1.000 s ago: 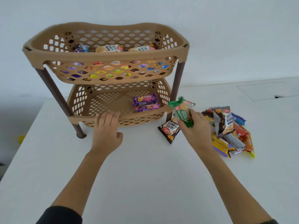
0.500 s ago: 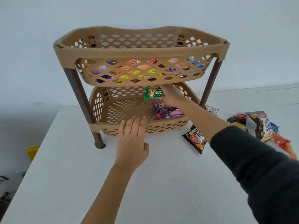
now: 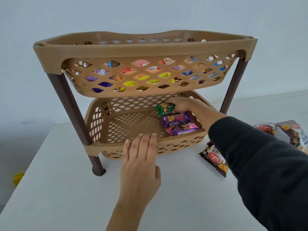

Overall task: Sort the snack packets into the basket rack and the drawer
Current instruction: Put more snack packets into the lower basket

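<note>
Inside the rack's lower basket (image 3: 100,117), the right hand (image 3: 180,105) grips a green packet (image 3: 165,110) behind two purple packets (image 3: 179,124); the left hand (image 3: 141,157) rests flat, fingers spread open, against its front rim.

"MOMS MAGIC" is read on the green packet (image 3: 165,110); "TED" and "10" are seen on the dark packet (image 3: 214,160) on the table; other print is illegible.

The right hand (image 3: 179,105) has carried the green packet (image 3: 165,110) from the table's right side into the lower basket (image 3: 103,129), behind the purple packets (image 3: 178,123).
</note>
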Available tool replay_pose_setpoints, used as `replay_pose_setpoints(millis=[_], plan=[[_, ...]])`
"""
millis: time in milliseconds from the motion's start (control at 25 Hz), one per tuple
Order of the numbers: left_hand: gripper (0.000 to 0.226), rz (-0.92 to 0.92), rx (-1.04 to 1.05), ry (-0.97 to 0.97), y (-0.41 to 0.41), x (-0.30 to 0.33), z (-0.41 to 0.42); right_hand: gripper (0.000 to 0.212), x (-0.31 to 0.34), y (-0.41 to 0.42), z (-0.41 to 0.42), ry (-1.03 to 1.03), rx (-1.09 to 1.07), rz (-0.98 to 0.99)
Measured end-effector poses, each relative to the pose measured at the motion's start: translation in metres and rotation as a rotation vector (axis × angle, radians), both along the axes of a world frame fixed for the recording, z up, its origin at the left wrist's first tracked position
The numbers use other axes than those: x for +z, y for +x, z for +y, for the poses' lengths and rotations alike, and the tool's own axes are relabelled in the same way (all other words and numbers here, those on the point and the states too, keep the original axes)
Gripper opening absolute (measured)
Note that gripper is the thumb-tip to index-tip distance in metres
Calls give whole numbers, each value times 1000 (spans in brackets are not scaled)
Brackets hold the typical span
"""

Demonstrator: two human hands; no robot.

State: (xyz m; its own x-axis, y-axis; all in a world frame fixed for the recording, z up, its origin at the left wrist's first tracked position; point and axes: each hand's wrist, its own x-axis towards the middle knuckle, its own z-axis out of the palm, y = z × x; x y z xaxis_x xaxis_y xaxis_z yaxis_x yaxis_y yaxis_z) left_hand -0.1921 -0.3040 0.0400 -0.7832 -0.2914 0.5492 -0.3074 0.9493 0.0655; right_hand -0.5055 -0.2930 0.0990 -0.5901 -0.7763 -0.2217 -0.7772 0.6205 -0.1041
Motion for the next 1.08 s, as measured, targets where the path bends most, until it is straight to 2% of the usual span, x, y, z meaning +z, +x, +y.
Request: replay_pose_setpoints(millis=[280,400,600,720,880,1000,1080], plan=[[74,47,27,18,-5,-5,3,66,1,1,7,-64,-25,11],[72,59,39,2,-7,-7,3,69,8,9,12,-278,-76,-77],[67,84,69,7,-7,-6,6,51,29,61,37,-612,-14,-108],[63,102,91,27,-10,-2,9,38,31,100,68,-762,39,-33],[64,74,93,30,-7,4,14,27,12,153,128,-1001,151,167],[63,30,101,35,-4,9,16,23,-14,183,185,-1128,31,279],[62,7,108,44,-5,11,18,22,-34,185,231,-1108,-126,309]])
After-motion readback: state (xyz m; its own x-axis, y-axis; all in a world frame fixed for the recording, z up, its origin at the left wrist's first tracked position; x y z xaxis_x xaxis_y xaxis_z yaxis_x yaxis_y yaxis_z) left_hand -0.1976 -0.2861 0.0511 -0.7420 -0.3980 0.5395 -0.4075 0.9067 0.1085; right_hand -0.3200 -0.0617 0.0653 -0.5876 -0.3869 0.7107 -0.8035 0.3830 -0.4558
